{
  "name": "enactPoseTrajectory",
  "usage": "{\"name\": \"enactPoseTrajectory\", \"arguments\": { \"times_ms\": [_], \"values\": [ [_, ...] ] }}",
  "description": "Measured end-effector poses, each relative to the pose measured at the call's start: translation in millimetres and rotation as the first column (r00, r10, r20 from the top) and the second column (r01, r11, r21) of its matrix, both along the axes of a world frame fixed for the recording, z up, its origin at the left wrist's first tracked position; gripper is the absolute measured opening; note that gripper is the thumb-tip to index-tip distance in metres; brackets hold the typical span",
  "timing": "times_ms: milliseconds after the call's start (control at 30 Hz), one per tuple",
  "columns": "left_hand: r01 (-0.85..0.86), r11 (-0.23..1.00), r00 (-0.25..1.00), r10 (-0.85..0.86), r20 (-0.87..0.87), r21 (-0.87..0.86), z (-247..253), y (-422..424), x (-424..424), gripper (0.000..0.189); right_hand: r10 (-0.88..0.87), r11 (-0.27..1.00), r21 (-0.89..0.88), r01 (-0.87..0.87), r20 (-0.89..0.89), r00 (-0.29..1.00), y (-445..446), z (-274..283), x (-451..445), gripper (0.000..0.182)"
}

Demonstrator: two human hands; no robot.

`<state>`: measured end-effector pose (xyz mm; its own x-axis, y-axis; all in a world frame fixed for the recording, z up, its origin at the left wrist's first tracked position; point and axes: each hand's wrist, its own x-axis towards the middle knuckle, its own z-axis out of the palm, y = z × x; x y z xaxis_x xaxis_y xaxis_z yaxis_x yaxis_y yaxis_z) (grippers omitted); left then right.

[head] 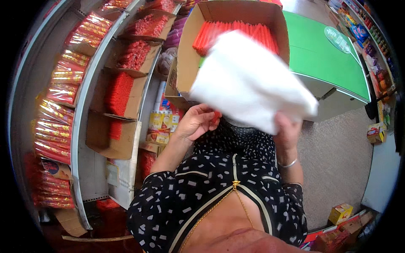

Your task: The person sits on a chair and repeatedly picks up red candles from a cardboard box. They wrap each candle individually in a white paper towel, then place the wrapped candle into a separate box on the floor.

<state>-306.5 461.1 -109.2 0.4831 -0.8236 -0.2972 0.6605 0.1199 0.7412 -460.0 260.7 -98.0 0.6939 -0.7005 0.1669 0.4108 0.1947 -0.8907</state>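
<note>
My right hand grips the lower right edge of a white sheet or cloth, blurred and spread out before me. Paper or fabric, I cannot tell which. At the sheet's lower left edge is my left hand, its fingers curled around a small red thing, mostly hidden. Beyond the sheet stands an open cardboard box, where many red sticks, apparently candles, lie side by side. The sheet covers the box's front part.
Shelves on the left carry shiny red-and-gold packets and cardboard trays of red goods. A green-topped counter stands right of the box. Small yellow boxes sit low at the right, and stocked shelves line the far right.
</note>
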Motion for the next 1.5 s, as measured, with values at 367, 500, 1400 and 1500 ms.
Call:
{"name": "enactPoseTrajectory", "arguments": {
  "times_ms": [367,500,1400,1500],
  "values": [
    [-0.019,0.992,0.997,0.010,-0.071,-0.129,-5.2,10.8,-3.1,0.033,0.031,0.932,-0.354,-0.080,-0.143,0.989,5.9,42.9,25.8,0.037],
    [0.014,0.982,0.979,-0.052,-0.198,-0.186,-5.8,15.4,-1.4,0.036,-0.086,0.797,-0.602,-0.048,-0.192,0.978,-10.3,32.4,34.6,0.023],
    [-0.044,0.992,0.979,0.020,-0.202,-0.115,-13.7,18.7,-4.6,0.028,-0.105,0.921,-0.390,0.023,-0.191,0.976,-2.1,6.7,5.7,0.043],
    [0.000,0.985,0.981,-0.034,-0.190,-0.172,-11.4,17.7,-4.4,0.030,-0.211,0.573,-0.816,0.078,-0.056,0.976,-1.1,9.2,17.1,0.027]
  ]
}}
